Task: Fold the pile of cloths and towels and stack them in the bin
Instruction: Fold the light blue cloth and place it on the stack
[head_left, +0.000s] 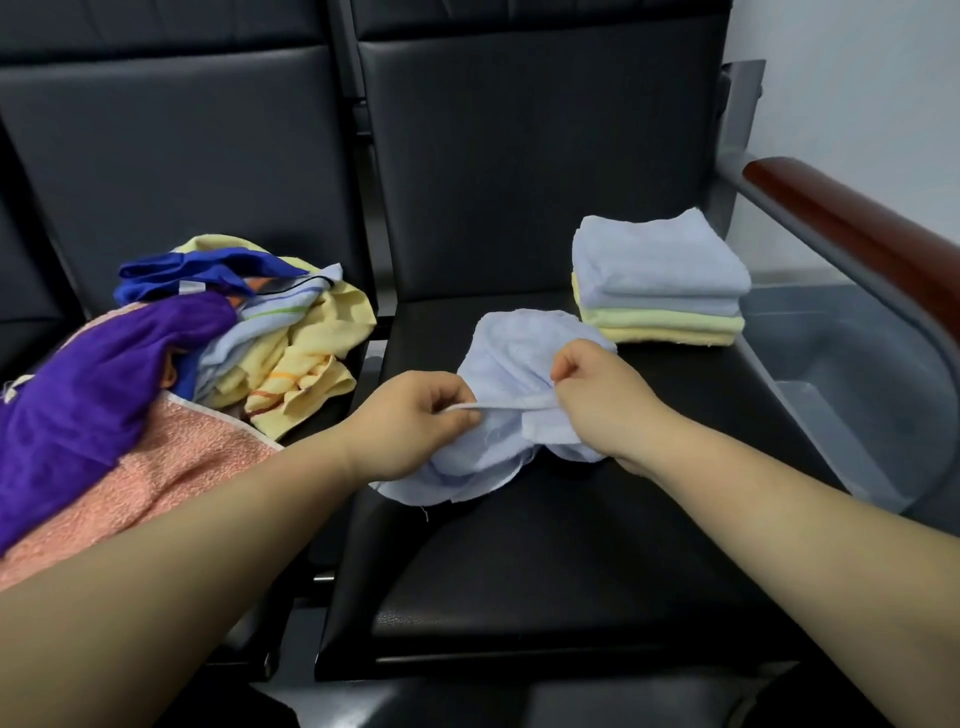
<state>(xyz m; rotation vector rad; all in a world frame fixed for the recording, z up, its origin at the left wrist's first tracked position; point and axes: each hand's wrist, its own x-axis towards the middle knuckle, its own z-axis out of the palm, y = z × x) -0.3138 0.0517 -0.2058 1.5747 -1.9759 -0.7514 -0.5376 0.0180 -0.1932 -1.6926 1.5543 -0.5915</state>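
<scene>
A crumpled light blue cloth (506, 353) lies on the black seat (545, 561) in front of me. My left hand (415, 421) pinches its near edge, and my right hand (597, 395) pinches the same edge a little to the right. The edge is stretched taut between them. A folded stack (660, 280) of light blue cloths on top of yellow ones sits at the seat's back right. An unfolded pile (208, 338) of purple, blue, yellow and pink cloths and towels covers the seat on my left. The grey bin (852, 374) stands on the floor right of the seat.
A metal armrest with a dark red wooden top (857, 228) curves between the seat and the bin. Black backrests (519, 156) rise behind both seats. A gap separates the two seats.
</scene>
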